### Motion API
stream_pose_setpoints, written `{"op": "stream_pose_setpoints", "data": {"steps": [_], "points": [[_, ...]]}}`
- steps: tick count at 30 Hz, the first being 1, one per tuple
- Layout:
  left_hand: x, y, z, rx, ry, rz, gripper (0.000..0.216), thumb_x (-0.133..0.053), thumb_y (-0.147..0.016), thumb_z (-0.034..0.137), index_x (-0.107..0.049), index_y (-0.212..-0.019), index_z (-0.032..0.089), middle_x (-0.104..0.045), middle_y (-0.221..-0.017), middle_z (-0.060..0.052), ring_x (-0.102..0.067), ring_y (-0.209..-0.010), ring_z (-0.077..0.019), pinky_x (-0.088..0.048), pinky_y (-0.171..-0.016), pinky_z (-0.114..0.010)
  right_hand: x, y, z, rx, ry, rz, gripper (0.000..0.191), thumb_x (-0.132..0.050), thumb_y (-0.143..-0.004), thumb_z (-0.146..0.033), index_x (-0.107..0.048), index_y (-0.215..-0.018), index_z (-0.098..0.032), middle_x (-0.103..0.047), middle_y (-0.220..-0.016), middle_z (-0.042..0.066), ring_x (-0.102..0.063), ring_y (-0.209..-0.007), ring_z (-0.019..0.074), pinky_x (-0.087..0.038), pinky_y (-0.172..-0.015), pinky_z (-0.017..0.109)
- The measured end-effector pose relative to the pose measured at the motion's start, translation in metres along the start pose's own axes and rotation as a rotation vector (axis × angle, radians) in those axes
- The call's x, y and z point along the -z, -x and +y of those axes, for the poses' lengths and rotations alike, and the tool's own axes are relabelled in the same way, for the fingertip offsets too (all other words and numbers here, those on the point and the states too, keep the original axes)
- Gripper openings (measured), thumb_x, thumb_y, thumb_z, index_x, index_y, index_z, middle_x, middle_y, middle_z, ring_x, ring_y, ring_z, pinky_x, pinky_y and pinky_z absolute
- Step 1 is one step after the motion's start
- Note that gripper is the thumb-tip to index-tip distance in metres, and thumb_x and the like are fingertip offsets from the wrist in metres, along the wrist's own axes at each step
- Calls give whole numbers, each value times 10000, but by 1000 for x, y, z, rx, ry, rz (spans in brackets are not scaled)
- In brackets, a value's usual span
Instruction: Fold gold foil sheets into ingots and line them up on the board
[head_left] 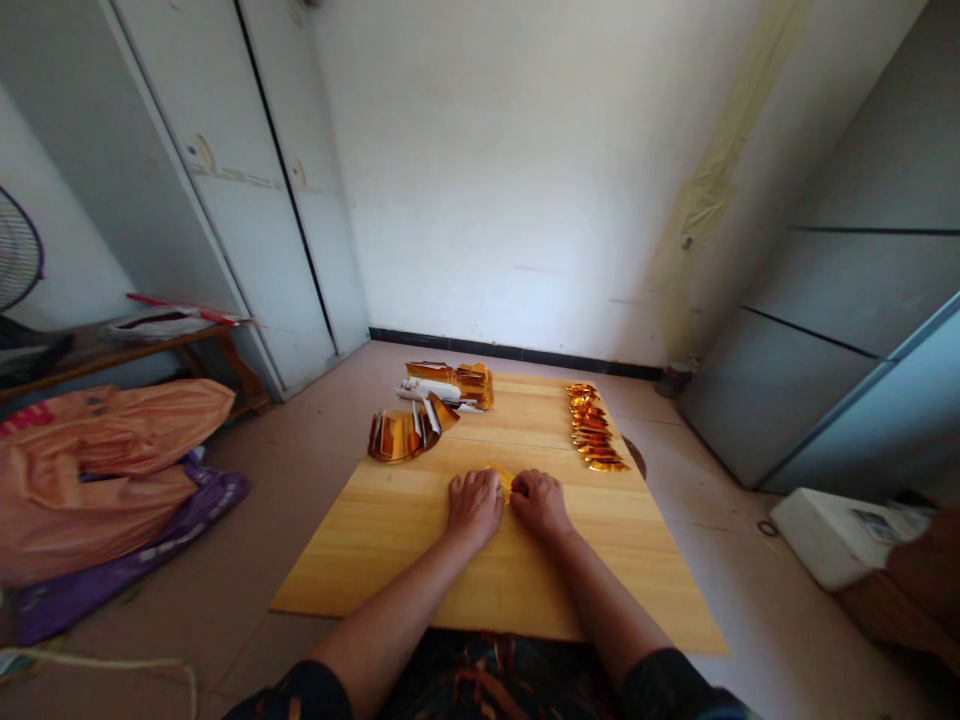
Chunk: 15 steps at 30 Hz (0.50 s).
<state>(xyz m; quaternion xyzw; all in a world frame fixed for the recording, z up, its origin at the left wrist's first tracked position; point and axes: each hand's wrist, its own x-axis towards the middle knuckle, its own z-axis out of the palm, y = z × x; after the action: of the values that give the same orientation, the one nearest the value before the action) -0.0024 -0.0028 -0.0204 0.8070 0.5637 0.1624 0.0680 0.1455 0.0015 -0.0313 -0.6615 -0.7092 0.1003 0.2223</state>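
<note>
Left hand [476, 503] and right hand [538, 500], close together, both clamped on one small gold foil piece [502, 473] mid-counter [360, 560], with fanned foil sheets [396, 436] toward ten o'clock, a foil stack [477, 382] toward eleven, and folded foil pieces [591, 437] in a row between one and two.

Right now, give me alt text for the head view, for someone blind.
A person's left hand and right hand touch a small golden piece at a wooden tabletop. Golden sheets lie beyond at left, a row of shiny golden pieces at right.
</note>
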Motion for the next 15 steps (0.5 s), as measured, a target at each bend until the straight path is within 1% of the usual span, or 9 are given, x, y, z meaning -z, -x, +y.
{"op": "stream_pose_setpoints", "data": {"steps": [2,5,8,11,13,15], "points": [[0,0,0,-5,7,-1,135,-455,-867,235,-513,-989,222,-612,-1044,-52,-491,-1033,-221,-302,-909,-407,2,1,-3,-15,27,0,73,-584,-727,-221,-634,-780,-209,-652,-819,9,-555,-824,162,-328,-755,253],[-2,-3,-5,-36,29,-8,123,-465,-867,219,-549,-951,250,-609,-1079,-24,-486,-1047,-209,-297,-920,-419,5,1,-3,-1,25,-34,132,-555,-745,-167,-657,-816,-211,-653,-855,14,-560,-849,154,-339,-771,241],[-2,-7,-14,-112,56,-16,164,-479,-862,193,-610,-884,289,-568,-1213,22,-455,-1118,-205,-273,-952,-453,10,3,-1,96,32,-85,223,-510,-786,-128,-693,-857,-235,-648,-926,21,-562,-884,142,-355,-787,231],[1,-12,-25,-198,41,24,231,-492,-850,155,-658,-863,314,-527,-1286,32,-425,-1158,-210,-254,-972,-474,16,8,-4,194,62,-131,241,-509,-810,-159,-715,-876,-267,-645,-962,27,-550,-901,160,-370,-788,250],[3,-15,-31,-249,29,42,233,-508,-847,160,-684,-837,312,-554,-1241,11,-430,-1142,-213,-270,-963,-458,19,11,-8,232,71,-172,238,-513,-817,-185,-721,-883,-279,-650,-962,31,-541,-909,175,-376,-785,266],[4,-16,-35,-295,23,20,218,-518,-849,177,-700,-839,296,-600,-1125,-25,-454,-1089,-210,-320,-919,-408,21,13,-12,254,66,-210,242,-517,-814,-192,-721,-897,-292,-654,-956,29,-539,-918,179,-377,-784,272]]}}
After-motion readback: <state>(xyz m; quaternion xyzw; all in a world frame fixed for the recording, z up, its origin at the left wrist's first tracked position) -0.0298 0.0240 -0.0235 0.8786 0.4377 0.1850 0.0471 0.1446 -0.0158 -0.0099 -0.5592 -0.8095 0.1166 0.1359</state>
